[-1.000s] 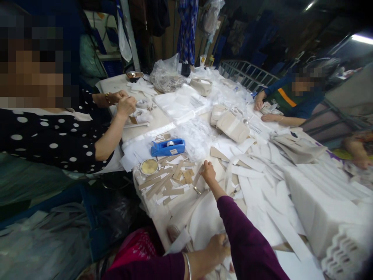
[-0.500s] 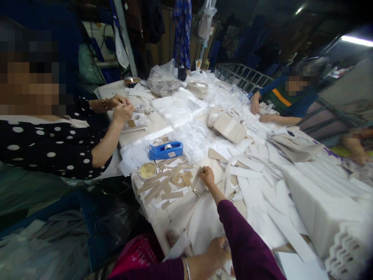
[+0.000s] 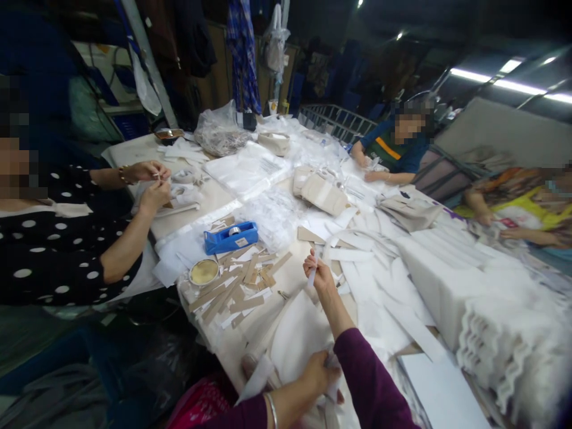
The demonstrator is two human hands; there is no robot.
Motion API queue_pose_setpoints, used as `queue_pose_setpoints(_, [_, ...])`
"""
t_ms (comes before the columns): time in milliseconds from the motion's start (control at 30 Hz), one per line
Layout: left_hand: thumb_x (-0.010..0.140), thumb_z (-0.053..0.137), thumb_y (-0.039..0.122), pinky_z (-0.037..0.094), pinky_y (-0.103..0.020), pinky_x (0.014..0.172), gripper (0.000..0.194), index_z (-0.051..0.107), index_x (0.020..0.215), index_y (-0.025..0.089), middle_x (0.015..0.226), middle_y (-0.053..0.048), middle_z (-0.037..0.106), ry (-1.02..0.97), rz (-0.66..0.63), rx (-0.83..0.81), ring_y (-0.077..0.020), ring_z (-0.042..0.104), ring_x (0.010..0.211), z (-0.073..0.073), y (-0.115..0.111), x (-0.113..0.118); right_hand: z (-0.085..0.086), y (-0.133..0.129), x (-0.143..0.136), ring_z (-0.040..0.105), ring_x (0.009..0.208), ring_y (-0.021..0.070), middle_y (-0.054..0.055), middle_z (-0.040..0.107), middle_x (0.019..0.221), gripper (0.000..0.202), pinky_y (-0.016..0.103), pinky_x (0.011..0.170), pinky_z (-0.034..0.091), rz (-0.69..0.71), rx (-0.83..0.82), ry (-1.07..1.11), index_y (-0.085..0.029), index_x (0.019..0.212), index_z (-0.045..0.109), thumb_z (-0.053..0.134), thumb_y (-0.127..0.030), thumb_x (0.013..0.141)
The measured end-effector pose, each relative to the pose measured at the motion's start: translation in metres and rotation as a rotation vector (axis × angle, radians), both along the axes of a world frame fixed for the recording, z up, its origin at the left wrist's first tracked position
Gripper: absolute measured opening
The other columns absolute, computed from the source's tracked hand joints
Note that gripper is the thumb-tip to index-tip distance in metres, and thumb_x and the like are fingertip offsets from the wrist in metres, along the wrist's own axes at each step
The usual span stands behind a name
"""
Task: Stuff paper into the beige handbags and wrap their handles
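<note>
My right hand [image 3: 318,273] is raised over the table, its fingers closed on a small white strip [image 3: 312,271]. Lower down, my left hand [image 3: 320,374] is wrapped round white material at the near edge, beside a large off-white bag [image 3: 297,333]. Left of my right hand, brown and white strips [image 3: 245,286] lie scattered around a metal clasp [image 3: 283,294]. Behind them stand a blue tape dispenser [image 3: 231,238] and a round tin [image 3: 204,272] with yellowish contents.
Stacked white foam sheets [image 3: 447,268] fill the right side. A beige bag [image 3: 322,192] lies mid-table near clear plastic. Another person's hands [image 3: 154,182] work at the left; two people sit across at the right. A blue bin [image 3: 96,363] stands below left.
My right hand has lifted from the brown strips and now holds a white strip. My left hand stays low by the bag. The view has turned to the right.
</note>
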State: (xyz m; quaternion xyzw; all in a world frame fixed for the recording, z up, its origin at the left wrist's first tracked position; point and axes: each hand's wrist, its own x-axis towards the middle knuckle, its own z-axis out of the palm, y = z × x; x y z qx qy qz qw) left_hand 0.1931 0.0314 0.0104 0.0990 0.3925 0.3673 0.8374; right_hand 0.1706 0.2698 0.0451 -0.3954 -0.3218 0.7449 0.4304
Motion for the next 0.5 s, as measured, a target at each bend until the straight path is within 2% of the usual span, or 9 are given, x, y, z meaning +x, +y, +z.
queue_pose_setpoints(133, [0.053,0.076,0.042,0.037,-0.035,0.039,0.036,0.055,0.077,0.026,0.065,-0.007,0.057,0.194,0.012,0.012,-0.0219,0.055,0.038,0.001,0.000,-0.001,0.020,-0.024,0.024,0.042,0.056,0.0109,-0.003,0.039,0.068,0.013,0.020,0.053,0.048,-0.009,-0.036,0.043,-0.024,0.092,0.055,0.049,-0.018,0.083])
queue_pose_setpoints(267, [0.058,0.075,0.040,0.041,-0.033,0.042,0.039,0.054,0.085,0.022,0.061,-0.003,0.057,0.290,-0.031,0.027,-0.0188,0.054,0.040,0.011,0.000,-0.008,0.033,-0.060,0.059,0.048,0.059,0.0112,0.000,0.048,0.073,0.002,0.023,0.053,0.048,0.001,-0.112,0.006,-0.022,0.086,0.050,0.051,-0.023,0.084])
queue_pose_setpoints(400, [0.058,0.077,0.037,0.044,-0.028,0.046,0.043,0.054,0.089,0.017,0.063,0.000,0.056,0.267,-0.085,0.066,-0.0136,0.053,0.043,0.020,0.003,-0.014,0.039,-0.113,0.112,0.042,0.044,0.0084,-0.004,0.050,0.061,0.015,0.020,0.041,0.037,-0.007,-0.195,-0.113,-0.023,0.080,0.043,0.057,-0.027,0.080])
queue_pose_setpoints(500, [0.059,0.079,0.037,0.046,-0.027,0.050,0.046,0.055,0.092,0.014,0.067,0.000,0.058,0.245,-0.120,0.088,-0.0117,0.053,0.047,0.026,0.005,-0.017,0.043,-0.156,0.159,0.038,0.037,0.0073,-0.005,0.051,0.053,0.016,0.019,0.036,0.030,-0.038,-0.226,-0.243,-0.022,0.076,0.042,0.056,-0.029,0.081])
